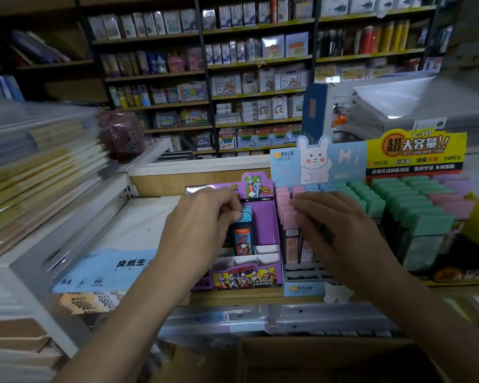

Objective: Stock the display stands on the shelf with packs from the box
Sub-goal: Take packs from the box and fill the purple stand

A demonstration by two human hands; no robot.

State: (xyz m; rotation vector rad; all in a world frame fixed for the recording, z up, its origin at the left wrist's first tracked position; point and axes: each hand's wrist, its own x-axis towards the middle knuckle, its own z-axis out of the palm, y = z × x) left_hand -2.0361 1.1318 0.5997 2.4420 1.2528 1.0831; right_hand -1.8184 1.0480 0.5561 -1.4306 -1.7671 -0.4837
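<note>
head view: left hand point(202, 219) grip pinches a blue pack point(242, 240) in the purple stand point(263, 225); seat it upright, fully down. right hand point(335, 230) grip lies flat, slack, on pink packs point(283, 201).

The left hand point(202, 219) pinches the tops of blue packs point(242, 239) standing upright in a purple stand point(263, 225). The right hand point(340, 230) lies with straight fingers across pink packs point(284, 200) in the blue stand point(302, 290) just beside it. Further right, a yellow stand point(415, 150) holds green packs point(415, 200). All three stands sit on the shelf point(260, 295), with a cardboard box point(315, 360) below.
</note>
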